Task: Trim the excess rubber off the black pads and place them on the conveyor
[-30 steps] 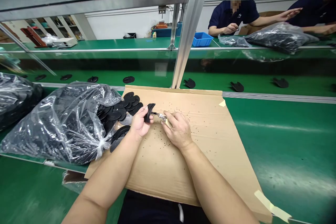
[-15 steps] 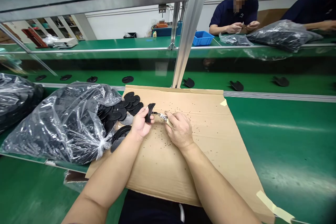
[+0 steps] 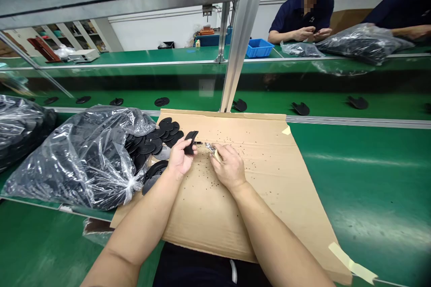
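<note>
Between the fingers of my left hand (image 3: 181,157) is a curved black plastic piece (image 3: 191,142), held upright above the cardboard. A thin black stem (image 3: 198,143) sticks out from it to the right. My right hand (image 3: 229,166) is closed around pliers (image 3: 214,150) with shiny metal jaws and pale handles. The jaws point at the stem's tip, with a small gap between them. Beside my left hand lies a pile of flat, round black pieces (image 3: 156,145), partly spilling out of a clear plastic bag (image 3: 77,157).
Tiny black bits are scattered over the cardboard sheet (image 3: 208,215), which is taped to the green table (image 3: 370,179). Behind it, black pieces (image 3: 301,108) lie spaced along a green strip. A metal post (image 3: 244,36) rises at the cardboard's far edge. Across sits a co-worker (image 3: 303,18) near a blue basket (image 3: 259,48).
The plier jaws have come away from the black stem, leaving a gap. My left hand has tilted the black piece slightly and shifted it a little left.
</note>
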`<state>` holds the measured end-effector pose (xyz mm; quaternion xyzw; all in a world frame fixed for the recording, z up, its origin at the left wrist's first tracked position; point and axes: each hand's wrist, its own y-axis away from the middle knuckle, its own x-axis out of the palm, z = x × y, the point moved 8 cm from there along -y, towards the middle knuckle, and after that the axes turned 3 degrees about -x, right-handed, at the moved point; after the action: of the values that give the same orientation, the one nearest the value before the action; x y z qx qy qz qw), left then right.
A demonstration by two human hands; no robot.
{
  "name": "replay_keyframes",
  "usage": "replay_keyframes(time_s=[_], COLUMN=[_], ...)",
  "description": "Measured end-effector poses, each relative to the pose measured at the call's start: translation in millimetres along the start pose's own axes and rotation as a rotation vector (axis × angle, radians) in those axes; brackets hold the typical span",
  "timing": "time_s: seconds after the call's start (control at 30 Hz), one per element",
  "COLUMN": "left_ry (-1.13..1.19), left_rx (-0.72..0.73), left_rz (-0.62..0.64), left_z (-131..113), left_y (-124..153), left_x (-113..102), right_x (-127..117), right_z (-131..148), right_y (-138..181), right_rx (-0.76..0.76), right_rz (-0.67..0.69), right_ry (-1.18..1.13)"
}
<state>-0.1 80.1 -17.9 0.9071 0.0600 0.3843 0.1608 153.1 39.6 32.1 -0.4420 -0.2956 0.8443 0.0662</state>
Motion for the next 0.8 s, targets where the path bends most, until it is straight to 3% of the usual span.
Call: replay_keyframes(time_s=[0.23,0.57,0.8], left_ry=[0.022,0.014,-0.015], left_rx=[-0.036,-0.178,-0.268], left_rz=[0.062,0.065,0.235], left_z=[-3,8,14], left_y=[-8,-9,-5], left_x=[-4,-4,6], right_x=[-2,8,18], right_z=[-16,-1,7], right_y=[1,4,5], right_rx=[0.151,-0.029,-0.098], right_rz=[-0.059,0.052,0.212], right_ry=[-0.232,-0.2,-0.09])
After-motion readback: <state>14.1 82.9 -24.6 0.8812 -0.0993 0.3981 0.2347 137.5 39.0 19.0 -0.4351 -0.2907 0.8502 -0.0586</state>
